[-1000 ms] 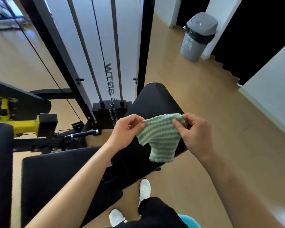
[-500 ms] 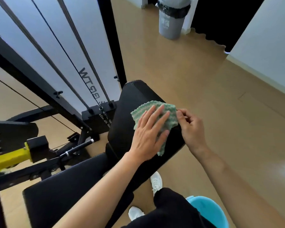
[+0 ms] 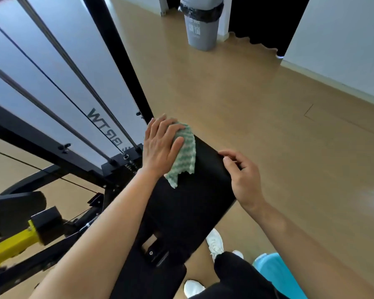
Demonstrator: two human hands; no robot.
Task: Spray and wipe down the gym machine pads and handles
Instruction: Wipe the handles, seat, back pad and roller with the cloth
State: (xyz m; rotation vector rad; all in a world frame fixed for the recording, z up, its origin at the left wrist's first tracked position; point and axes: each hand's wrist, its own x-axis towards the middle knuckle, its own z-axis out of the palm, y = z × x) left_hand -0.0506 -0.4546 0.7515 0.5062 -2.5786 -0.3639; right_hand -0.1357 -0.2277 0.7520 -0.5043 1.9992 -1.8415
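A black back pad point(image 3: 194, 201) of the gym machine slopes up away from me in the middle of the view. A green and white striped cloth point(image 3: 185, 157) lies near its top end. My left hand point(image 3: 161, 145) is pressed flat on the cloth, fingers spread, covering its left part. My right hand point(image 3: 243, 178) rests on the pad's right edge, fingers curled over it, apart from the cloth. A lower black seat pad point(image 3: 151, 279) sits below. No spray bottle is in view.
The machine's black frame post point(image 3: 117, 57), guide rods point(image 3: 78, 67) and weight stack point(image 3: 119, 167) stand left of the pad. A yellow arm point(image 3: 11, 247) is at the lower left. A grey bin point(image 3: 201, 22) stands far back on the wood floor. A blue bucket point(image 3: 279, 275) is by my feet.
Both hands held the cloth up a second ago. My left hand then laid it on the pad and slid it toward the top end. My right hand let go and moved to the pad's edge.
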